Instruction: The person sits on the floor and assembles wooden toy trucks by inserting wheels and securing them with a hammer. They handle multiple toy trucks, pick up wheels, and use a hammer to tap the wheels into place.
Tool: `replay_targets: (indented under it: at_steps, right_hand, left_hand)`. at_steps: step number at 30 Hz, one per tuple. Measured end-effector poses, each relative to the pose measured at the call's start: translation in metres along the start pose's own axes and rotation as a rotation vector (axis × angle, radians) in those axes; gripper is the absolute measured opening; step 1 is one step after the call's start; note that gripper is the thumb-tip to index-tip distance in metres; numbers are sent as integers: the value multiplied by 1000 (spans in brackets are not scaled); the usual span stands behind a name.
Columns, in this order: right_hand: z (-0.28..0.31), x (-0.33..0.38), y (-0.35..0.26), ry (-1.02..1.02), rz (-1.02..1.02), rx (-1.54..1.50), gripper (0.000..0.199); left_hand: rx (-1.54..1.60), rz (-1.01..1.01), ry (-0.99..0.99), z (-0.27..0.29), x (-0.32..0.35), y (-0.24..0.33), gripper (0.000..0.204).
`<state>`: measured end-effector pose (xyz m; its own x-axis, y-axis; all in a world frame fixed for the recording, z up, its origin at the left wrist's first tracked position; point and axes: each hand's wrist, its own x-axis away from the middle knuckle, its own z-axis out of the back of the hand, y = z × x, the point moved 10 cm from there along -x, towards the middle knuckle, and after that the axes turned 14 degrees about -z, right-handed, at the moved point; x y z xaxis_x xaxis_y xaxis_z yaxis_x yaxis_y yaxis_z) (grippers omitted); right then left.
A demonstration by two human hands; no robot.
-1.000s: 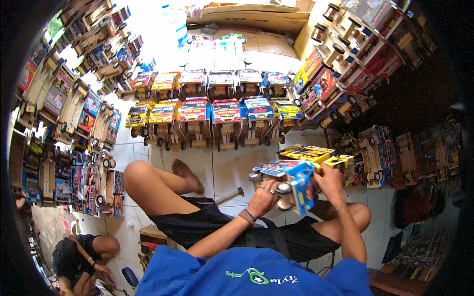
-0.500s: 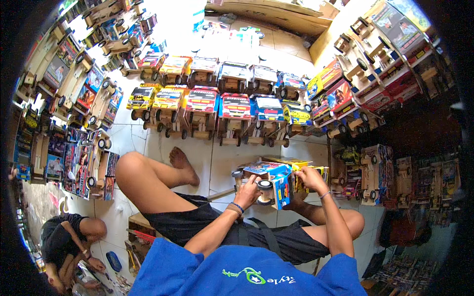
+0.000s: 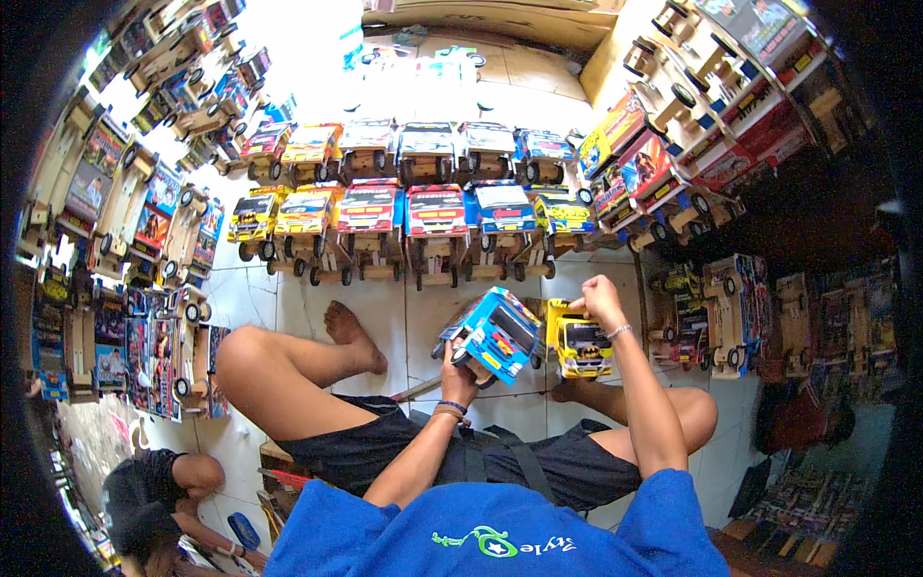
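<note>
My left hand (image 3: 459, 377) is closed on a blue toy truck (image 3: 502, 338) with a printed cab, held tilted above the floor between my legs. Its fingers grip the side by a black wheel. A yellow toy truck (image 3: 584, 348) with a dark windshield is just right of the blue one, near my right foot. Over the back of its yellow roof is my right hand (image 3: 601, 303), fingers curled and closed. Whatever those fingers pinch, if anything, is too small to make out.
Ahead stand rows of colourful toy trucks (image 3: 436, 210) on the tiled floor (image 3: 413, 332). More trucks are stacked on their sides at left (image 3: 154, 356) and right (image 3: 735, 317). Another person (image 3: 163, 500) crouches at lower left, near a blue oval object (image 3: 243, 530).
The blue truck has tipped and turned, showing its front, and has parted from the yellow truck. My right hand has risen slightly. The person at lower left has bent forward.
</note>
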<state>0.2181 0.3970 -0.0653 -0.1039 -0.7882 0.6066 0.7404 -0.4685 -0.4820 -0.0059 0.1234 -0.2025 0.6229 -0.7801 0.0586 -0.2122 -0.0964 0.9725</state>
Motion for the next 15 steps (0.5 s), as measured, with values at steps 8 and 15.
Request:
replay_targets:
  at_steps: [8,15]
  right_hand:
    - [7,-11,0,19,123,76,24]
    - [65,91,2,502,335,200,52]
  left_hand:
    - [411,159,92,-17,5,-9,60]
    - [407,53,136,-19,4,-36,67]
